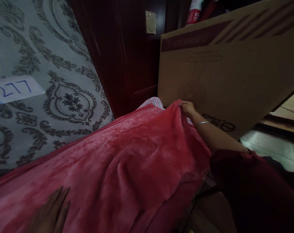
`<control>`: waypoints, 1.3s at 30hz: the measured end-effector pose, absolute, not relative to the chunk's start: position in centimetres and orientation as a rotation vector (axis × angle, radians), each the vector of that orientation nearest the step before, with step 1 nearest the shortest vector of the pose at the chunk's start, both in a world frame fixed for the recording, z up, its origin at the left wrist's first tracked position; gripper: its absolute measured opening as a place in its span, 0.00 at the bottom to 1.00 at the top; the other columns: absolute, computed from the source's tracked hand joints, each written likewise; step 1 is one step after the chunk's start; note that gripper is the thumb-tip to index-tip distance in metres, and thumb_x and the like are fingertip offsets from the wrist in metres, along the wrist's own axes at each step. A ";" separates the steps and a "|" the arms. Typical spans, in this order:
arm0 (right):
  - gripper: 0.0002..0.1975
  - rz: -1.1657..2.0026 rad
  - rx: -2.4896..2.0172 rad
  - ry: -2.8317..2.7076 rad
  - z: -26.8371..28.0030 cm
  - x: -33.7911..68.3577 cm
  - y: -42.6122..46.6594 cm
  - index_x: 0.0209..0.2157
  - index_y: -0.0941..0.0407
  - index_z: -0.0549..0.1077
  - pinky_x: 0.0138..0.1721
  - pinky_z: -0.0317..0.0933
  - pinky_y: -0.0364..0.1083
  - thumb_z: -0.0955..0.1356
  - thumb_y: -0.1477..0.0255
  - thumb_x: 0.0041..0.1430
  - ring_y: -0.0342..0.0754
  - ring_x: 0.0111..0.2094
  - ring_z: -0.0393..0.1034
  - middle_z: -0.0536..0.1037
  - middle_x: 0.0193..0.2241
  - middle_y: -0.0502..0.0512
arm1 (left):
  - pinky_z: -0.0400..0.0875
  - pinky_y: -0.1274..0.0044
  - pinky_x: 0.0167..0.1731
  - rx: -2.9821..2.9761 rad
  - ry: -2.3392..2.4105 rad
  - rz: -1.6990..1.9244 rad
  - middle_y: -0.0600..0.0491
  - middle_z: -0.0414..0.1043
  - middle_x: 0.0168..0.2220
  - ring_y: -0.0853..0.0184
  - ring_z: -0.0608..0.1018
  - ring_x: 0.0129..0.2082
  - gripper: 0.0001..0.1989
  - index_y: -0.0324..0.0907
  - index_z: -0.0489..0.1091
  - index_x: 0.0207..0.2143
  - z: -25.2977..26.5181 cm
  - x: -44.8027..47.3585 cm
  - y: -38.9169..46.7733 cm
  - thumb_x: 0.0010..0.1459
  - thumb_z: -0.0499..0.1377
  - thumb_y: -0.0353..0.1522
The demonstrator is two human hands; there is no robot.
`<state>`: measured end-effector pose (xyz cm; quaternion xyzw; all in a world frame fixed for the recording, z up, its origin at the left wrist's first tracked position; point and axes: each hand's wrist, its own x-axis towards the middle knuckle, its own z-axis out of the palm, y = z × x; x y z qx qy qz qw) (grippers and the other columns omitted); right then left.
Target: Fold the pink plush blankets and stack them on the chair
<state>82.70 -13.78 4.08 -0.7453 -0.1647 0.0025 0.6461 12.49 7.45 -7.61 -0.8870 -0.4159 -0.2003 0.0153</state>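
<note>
And here a coral-red plush blanket (pixel 147 161) is being spread and straightened, or so the step in hand is looking, with the cloth being stretched from eight o'clock through the centre towards two o'clock. Just off centre at two o'clock, its far corner is being pinched between the thumb and fingers of the right hand (pixel 187 108), above a thin, rounded silver bangle (pixel 202 123). Down at seven to eight o'clock, nothing is being gripped by the left hand (pixel 48 212); the pile is being met by extended, loosely parted fingers. A steady outward draw on that corner is seemingly being called for, with the near side being kept down, since deep, soft folds are still being shown in the middle.

Now the textures: light is being caught in pale, brushed patches by the velvety nap. Past the far edge, at twelve o'clock, a rounded end of pink-and-grey striped cloth (pixel 158 102) is being left uncovered. The corner is being backed by a flat-sided brown cardboard box (pixel 234 84) at two o'clock, while grey damask-patterned wallpaper (pixel 71 100) is being displayed at ten o'clock.
</note>
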 end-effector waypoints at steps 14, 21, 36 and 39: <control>0.11 -0.628 -1.635 -1.157 17.2 74.8 -16.3 0.41 0.56 0.77 0.50 0.62 0.53 0.66 0.65 0.64 0.52 0.44 0.69 0.76 0.38 0.56 | 0.74 0.63 0.53 -3.271 -0.732 -0.985 0.45 0.71 0.59 0.54 0.78 0.51 0.36 0.42 0.64 0.63 12.9 36.7 3.9 0.56 0.57 0.49; 0.12 -0.491 -1.629 -1.491 18.2 63.5 -16.5 0.42 0.54 0.76 0.49 0.61 0.52 0.63 0.64 0.67 0.52 0.42 0.68 0.76 0.38 0.56 | 0.78 0.73 0.31 -3.976 -0.112 -1.134 0.45 0.76 0.50 0.63 0.83 0.34 0.39 0.49 0.59 0.65 18.9 51.0 -3.8 0.52 0.68 0.36; 0.26 0.215 -1.448 -1.412 14.4 62.9 -23.7 0.29 0.58 0.75 0.37 0.62 0.44 0.74 0.47 0.49 0.49 0.34 0.68 0.74 0.28 0.50 | 0.75 0.80 0.23 -3.549 0.033 -1.710 0.59 0.69 0.23 0.74 0.73 0.19 0.04 0.44 0.71 0.33 27.1 49.8 -4.9 0.56 0.63 0.28; 0.25 0.261 -1.515 -1.373 11.5 62.7 -25.0 0.30 0.57 0.78 0.38 0.63 0.45 0.74 0.47 0.48 0.50 0.35 0.69 0.75 0.28 0.50 | 0.75 0.78 0.21 -3.512 0.003 -1.841 0.59 0.68 0.21 0.74 0.70 0.16 0.07 0.43 0.71 0.32 27.6 48.8 -4.1 0.55 0.61 0.23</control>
